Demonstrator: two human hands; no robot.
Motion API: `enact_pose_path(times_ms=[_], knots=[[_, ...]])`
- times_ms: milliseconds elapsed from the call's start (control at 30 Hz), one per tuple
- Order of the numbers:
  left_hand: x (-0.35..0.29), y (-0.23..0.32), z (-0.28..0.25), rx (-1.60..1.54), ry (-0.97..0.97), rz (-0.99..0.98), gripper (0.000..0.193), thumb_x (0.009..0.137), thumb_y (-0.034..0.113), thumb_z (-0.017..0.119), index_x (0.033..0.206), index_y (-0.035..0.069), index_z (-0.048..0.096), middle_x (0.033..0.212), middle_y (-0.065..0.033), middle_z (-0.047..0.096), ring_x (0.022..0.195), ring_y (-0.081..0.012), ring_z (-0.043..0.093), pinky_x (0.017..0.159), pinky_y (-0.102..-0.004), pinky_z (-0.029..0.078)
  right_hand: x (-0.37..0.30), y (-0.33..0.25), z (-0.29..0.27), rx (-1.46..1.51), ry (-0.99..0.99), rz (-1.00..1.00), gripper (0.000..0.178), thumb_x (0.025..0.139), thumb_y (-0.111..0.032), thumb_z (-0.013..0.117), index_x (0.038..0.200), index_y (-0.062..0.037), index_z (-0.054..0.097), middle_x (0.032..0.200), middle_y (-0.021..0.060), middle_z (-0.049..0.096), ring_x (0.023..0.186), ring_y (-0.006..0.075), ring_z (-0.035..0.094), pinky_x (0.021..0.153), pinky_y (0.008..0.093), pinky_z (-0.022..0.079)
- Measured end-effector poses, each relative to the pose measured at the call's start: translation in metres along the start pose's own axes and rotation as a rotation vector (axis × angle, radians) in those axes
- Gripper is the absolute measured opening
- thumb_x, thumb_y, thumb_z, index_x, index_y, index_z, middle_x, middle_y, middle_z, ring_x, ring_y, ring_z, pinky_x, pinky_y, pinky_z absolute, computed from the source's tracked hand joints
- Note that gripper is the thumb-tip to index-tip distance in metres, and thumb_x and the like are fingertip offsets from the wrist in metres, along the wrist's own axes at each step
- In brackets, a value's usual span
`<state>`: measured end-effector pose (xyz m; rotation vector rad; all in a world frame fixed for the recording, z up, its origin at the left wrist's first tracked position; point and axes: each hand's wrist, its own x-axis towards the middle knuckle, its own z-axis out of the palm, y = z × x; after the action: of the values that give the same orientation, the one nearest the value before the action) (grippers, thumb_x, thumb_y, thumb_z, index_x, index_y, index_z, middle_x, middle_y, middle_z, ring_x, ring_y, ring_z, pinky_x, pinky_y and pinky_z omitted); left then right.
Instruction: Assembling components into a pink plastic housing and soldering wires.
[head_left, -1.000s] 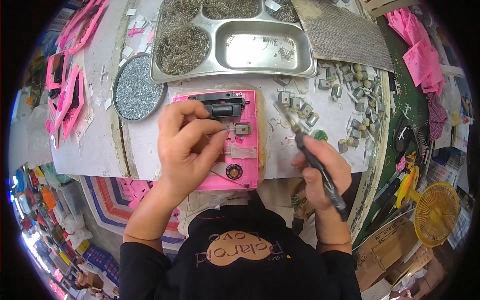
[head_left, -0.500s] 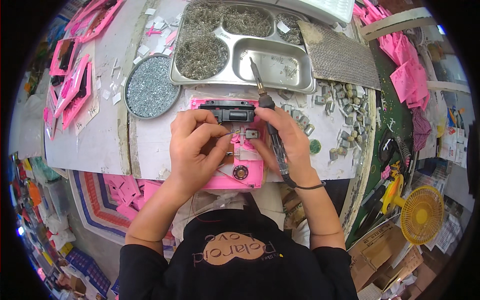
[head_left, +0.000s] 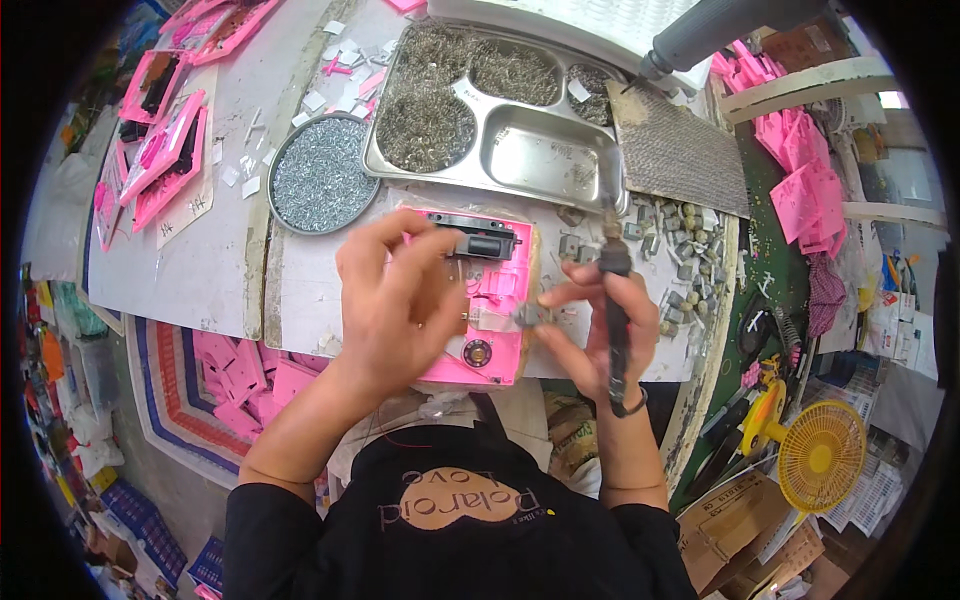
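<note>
A pink plastic casing (head_left: 508,345) lies in front of me at the table's edge. It carries a black battery holder (head_left: 487,246) at its far end and a small round speaker (head_left: 477,352) at its near end. My left hand (head_left: 395,310) hovers over the casing's left side; its fingers are smeared by motion, and what they hold cannot be made out. To the right of the casing, my right hand (head_left: 610,325) grips a soldering iron (head_left: 615,335), its tip pointing away from me. By that hand's thumb and forefinger is a small grey metal piece (head_left: 528,316), blurred.
A steel compartment tray (head_left: 545,150) with springs stands behind the casing, beside a round dish (head_left: 320,172) of screws. Several small motors (head_left: 680,250) lie scattered to the right. An electric screwdriver (head_left: 700,40) hangs at the upper right. A yellow fan (head_left: 820,455) is lower right.
My right hand has moved right, away from the casing, with the soldering iron. The left hand has lifted off the thin wire it was pinching. A hanging screwdriver has come into view.
</note>
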<state>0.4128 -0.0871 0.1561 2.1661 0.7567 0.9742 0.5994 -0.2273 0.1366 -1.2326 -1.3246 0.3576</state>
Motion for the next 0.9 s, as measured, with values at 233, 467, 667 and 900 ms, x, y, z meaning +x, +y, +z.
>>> enact_pose_path(times_ms=[233, 467, 667, 900], knots=[[0.018, 0.047, -0.002, -0.427, -0.442, 0.278, 0.028, 0.078, -0.002, 0.077, 0.105, 0.004, 0.073, 0.099, -0.0106, 0.072, 0.086, -0.0269, 0.070, 0.072, -0.0365, 0.055, -0.025, -0.039, -0.019, 0.392, 0.116, 0.120, 0.093, 0.075, 0.006, 0.085, 0.150, -0.0145, 0.035, 0.129, 0.0152, 0.055, 0.098, 0.0265, 0.072, 0.112, 0.0526, 0.045], [0.015, 0.070, 0.014, -0.623, -0.732, 0.154, 0.021, 0.080, -0.004, 0.074, 0.099, 0.002, 0.072, 0.092, -0.0105, 0.071, 0.080, -0.0234, 0.070, 0.069, -0.0338, 0.054, -0.057, -0.067, -0.042, 0.431, 0.175, 0.183, 0.092, 0.074, 0.004, 0.086, 0.150, -0.0141, 0.036, 0.128, 0.0140, 0.054, 0.100, 0.0269, 0.071, 0.111, 0.0521, 0.046], [0.005, 0.096, 0.031, -0.756, -0.868, -0.004, 0.015, 0.084, -0.005, 0.070, 0.097, 0.001, 0.069, 0.089, -0.0063, 0.067, 0.078, -0.0142, 0.066, 0.067, -0.0281, 0.052, -0.079, -0.088, -0.057, 0.376, 0.220, 0.111, 0.092, 0.071, 0.007, 0.087, 0.147, -0.0115, 0.040, 0.126, 0.0145, 0.055, 0.099, 0.0279, 0.071, 0.109, 0.0515, 0.048], [-0.013, 0.119, 0.056, -0.931, -0.829, -0.123, 0.009, 0.090, -0.001, 0.068, 0.098, -0.001, 0.065, 0.092, -0.0033, 0.063, 0.084, -0.0090, 0.064, 0.068, -0.0235, 0.053, -0.096, -0.107, -0.075, 0.056, 0.311, -0.005, 0.086, 0.073, 0.006, 0.087, 0.145, -0.0090, 0.042, 0.124, 0.0147, 0.058, 0.102, 0.0268, 0.069, 0.109, 0.0503, 0.048]])
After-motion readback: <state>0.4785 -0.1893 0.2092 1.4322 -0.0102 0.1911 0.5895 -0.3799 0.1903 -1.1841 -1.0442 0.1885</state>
